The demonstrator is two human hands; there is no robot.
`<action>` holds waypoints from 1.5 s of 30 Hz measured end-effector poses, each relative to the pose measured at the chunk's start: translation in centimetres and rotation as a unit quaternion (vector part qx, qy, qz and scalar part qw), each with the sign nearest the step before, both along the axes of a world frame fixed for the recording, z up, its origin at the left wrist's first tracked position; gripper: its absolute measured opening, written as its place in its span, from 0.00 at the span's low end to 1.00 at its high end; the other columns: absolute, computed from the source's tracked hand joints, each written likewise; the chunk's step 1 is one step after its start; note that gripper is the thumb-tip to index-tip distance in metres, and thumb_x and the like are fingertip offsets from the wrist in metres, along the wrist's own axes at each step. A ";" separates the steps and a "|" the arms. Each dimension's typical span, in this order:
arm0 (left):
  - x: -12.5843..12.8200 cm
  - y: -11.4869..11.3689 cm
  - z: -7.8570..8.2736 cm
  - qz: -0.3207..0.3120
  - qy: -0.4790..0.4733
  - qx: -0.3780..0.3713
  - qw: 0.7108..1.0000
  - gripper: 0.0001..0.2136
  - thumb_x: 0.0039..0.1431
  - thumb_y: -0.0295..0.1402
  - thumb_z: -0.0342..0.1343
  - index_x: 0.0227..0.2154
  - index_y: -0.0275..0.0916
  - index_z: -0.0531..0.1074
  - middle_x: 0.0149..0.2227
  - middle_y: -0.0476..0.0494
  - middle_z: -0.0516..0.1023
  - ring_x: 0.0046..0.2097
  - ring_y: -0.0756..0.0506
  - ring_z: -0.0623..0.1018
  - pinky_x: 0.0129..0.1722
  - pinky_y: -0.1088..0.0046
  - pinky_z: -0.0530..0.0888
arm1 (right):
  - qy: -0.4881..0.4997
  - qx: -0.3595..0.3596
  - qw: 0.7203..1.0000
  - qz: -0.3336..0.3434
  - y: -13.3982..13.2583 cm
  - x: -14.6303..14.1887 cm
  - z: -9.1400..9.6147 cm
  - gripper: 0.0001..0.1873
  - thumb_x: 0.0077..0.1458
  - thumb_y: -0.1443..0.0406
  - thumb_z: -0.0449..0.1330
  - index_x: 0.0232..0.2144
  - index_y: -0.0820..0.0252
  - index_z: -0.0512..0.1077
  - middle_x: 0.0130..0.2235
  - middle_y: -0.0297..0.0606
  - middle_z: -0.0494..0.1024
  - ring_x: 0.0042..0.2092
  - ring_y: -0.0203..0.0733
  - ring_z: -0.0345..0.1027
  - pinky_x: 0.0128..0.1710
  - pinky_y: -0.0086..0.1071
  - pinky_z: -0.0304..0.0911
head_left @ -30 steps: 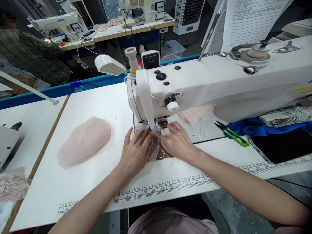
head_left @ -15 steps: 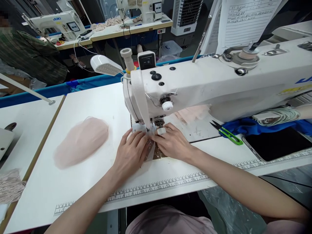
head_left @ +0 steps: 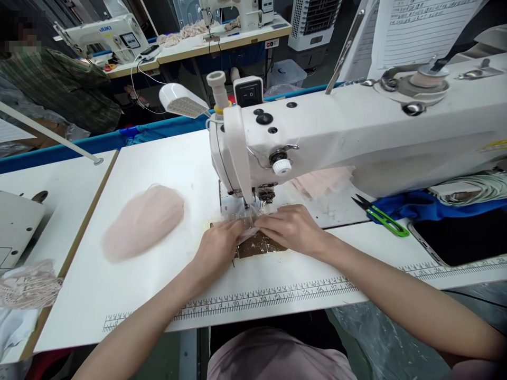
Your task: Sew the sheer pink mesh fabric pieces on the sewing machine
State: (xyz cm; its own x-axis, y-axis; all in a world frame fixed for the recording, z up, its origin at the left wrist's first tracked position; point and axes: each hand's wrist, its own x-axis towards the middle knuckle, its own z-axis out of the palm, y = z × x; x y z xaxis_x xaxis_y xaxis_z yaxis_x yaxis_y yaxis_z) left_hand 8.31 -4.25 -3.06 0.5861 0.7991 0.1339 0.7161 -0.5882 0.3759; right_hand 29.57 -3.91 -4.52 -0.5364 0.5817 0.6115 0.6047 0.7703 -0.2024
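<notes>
A small piece of sheer pale fabric (head_left: 249, 232) lies under the needle area of the white sewing machine (head_left: 336, 126). My left hand (head_left: 219, 243) grips its left side, fingers drawn together in front of the presser foot. From the right, my right hand (head_left: 295, 227) pinches the same fabric with thumb and fingers. Between and below both hands shows a brown, shiny plate (head_left: 261, 247) set in the white table. My fingers hide part of the fabric's edges.
Sheer pink fabric (head_left: 144, 224) lies to the left, and more pink fabric (head_left: 322, 181) sits behind the needle. Green-handled snips (head_left: 382, 217), a blue cloth (head_left: 415, 206) and a phone (head_left: 461, 237) lie at right. A printed ruler (head_left: 269, 298) runs along the front edge. Another person (head_left: 59, 89) sits beyond.
My left fingers, spread flat before, are now drawn together on the fabric. Both hands sit farther apart from the needle, uncovering more brown plate. The whole view has shifted slightly.
</notes>
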 end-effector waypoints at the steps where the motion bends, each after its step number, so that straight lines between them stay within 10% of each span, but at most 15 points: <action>1: -0.1 0.3 0.2 0.011 -0.027 -0.029 0.999 0.13 0.59 0.20 0.39 0.28 0.38 0.66 0.25 0.48 0.72 0.24 0.49 0.69 0.23 0.75 0.64 | 0.018 0.003 1.000 -0.011 0.1 0.0 -0.1 0.11 0.63 0.69 0.54 0.34 0.59 0.77 0.26 0.28 0.78 0.23 0.28 0.65 0.22 0.25 0.57; 8: -0.7 2.1 1.4 0.014 0.017 -0.083 0.996 0.17 0.60 0.38 0.53 0.50 0.39 0.72 0.15 0.57 0.65 0.19 0.51 0.65 0.24 0.75 0.64 | 0.059 0.013 0.994 -0.088 0.6 -0.4 -0.4 0.14 0.64 0.64 0.55 0.29 0.59 0.77 0.23 0.30 0.77 0.22 0.29 0.65 0.21 0.25 0.56; 20: -0.9 2.5 1.0 0.020 0.055 -0.022 0.998 0.20 0.54 0.27 0.49 0.48 0.42 0.76 0.20 0.52 0.73 0.19 0.51 0.65 0.23 0.75 0.64 | 0.047 -0.032 0.996 -0.069 0.6 -0.7 -0.3 0.17 0.67 0.63 0.51 0.31 0.60 0.76 0.26 0.32 0.77 0.26 0.31 0.67 0.23 0.26 0.62; 28: -0.4 2.3 1.0 -0.018 -0.059 0.110 0.992 0.16 0.58 0.21 0.41 0.33 0.37 0.75 0.33 0.43 0.73 0.37 0.45 0.72 0.36 0.68 0.71 | 0.072 -0.019 0.996 -0.039 0.4 -0.9 -0.6 0.12 0.63 0.70 0.52 0.35 0.61 0.76 0.29 0.33 0.78 0.28 0.31 0.69 0.25 0.24 0.63; 45: -0.4 3.5 -0.4 -0.019 -0.047 -0.003 0.999 0.11 0.61 0.30 0.49 0.38 0.38 0.77 0.27 0.48 0.65 0.28 0.50 0.68 0.27 0.73 0.66 | 0.067 -0.020 0.995 -0.076 0.7 -0.9 -0.7 0.14 0.65 0.68 0.51 0.35 0.58 0.77 0.34 0.33 0.79 0.29 0.30 0.69 0.25 0.25 0.64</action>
State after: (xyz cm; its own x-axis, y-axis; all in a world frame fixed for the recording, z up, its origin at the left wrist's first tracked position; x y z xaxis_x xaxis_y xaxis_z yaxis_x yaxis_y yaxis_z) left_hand 7.92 -0.76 -3.42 0.6014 0.7774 0.1842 0.6549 -0.6117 0.4438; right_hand 28.67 -3.25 -5.22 -0.3564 0.6748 0.6462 0.6789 0.6622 -0.3171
